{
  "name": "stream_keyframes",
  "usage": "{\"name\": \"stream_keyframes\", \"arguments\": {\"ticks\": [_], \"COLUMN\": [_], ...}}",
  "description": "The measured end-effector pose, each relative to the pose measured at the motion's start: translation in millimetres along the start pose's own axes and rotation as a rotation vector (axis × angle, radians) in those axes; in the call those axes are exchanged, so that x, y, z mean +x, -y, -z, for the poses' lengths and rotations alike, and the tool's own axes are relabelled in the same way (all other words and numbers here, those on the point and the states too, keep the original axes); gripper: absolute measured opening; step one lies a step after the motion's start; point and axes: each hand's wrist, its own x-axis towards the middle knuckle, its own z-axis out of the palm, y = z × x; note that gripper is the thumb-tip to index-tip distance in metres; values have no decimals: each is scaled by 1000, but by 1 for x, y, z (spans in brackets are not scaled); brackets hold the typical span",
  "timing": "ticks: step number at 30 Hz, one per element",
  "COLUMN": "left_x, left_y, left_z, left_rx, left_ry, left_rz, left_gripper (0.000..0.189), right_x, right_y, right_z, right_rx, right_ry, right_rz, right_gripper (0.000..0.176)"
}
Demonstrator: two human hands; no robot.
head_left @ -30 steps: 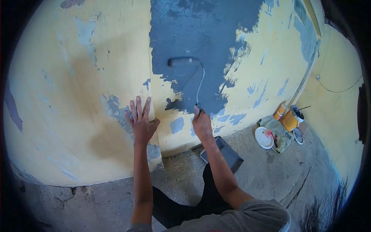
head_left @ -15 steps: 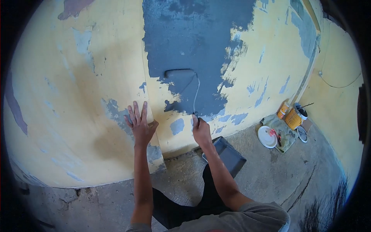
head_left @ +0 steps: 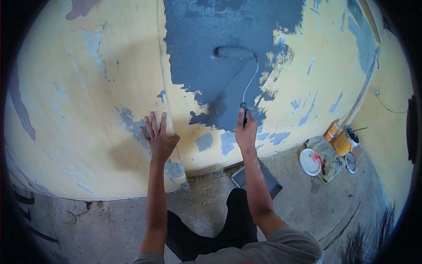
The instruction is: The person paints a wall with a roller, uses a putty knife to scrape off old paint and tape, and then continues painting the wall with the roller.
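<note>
A paint roller (head_left: 236,53) rests against the dark blue-grey painted patch (head_left: 206,70) of the wall, its wire frame running down to a dark handle. My right hand (head_left: 246,130) is wrapped round that handle, below the roller. To the left, my left hand (head_left: 161,136) lies flat with fingers spread on the cream wall (head_left: 136,75), beside a vertical edge in the wall. A ragged border of cream shows along the lower and right sides of the painted area.
Behind my right forearm, a paint tray (head_left: 268,180) sits on the concrete floor (head_left: 299,211). Further right, a white lid (head_left: 310,162) lies on a cloth (head_left: 327,169), near a yellow paint bucket (head_left: 343,144), an orange-yellow can (head_left: 332,132) and a round lid (head_left: 350,163).
The roller has moved up and to the right over the painted patch, with my right hand rising along with it. My left hand stays flat on the wall.
</note>
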Motion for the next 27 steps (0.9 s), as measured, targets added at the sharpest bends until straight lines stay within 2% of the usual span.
{"name": "stream_keyframes", "arguments": {"ticks": [5, 10, 13, 19, 24, 26, 27], "left_x": [-2, -2, -3, -3, -3, -2, -3], "left_y": [1, 2, 2, 2, 1, 1, 2], "left_z": [-3, -3, -4, -7, -4, -4, -4], "left_rx": [9, 25, 31, 42, 32, 46, 43], "left_ry": [10, 16, 12, 8, 29, 41, 40], "left_rz": [3, -7, -10, 4, 15, 16, 13], "left_gripper": [96, 97, 98, 98, 100, 100, 100], "right_x": [-5, -35, -23, -3, -36, -34, -26], "right_y": [-23, -35, -23, 13, -11, -13, -2], "right_z": [-18, -24, -16, 2, -2, -1, 6], "right_rx": [25, 28, -50, -53, -76, -34, -81], "right_ry": [-80, -113, -66, -72, -73, -112, -66], "right_rz": [179, 47, 11, 37, 17, 48, 15], "right_gripper": [34, 30, 30, 30, 30, 30, 29]}}
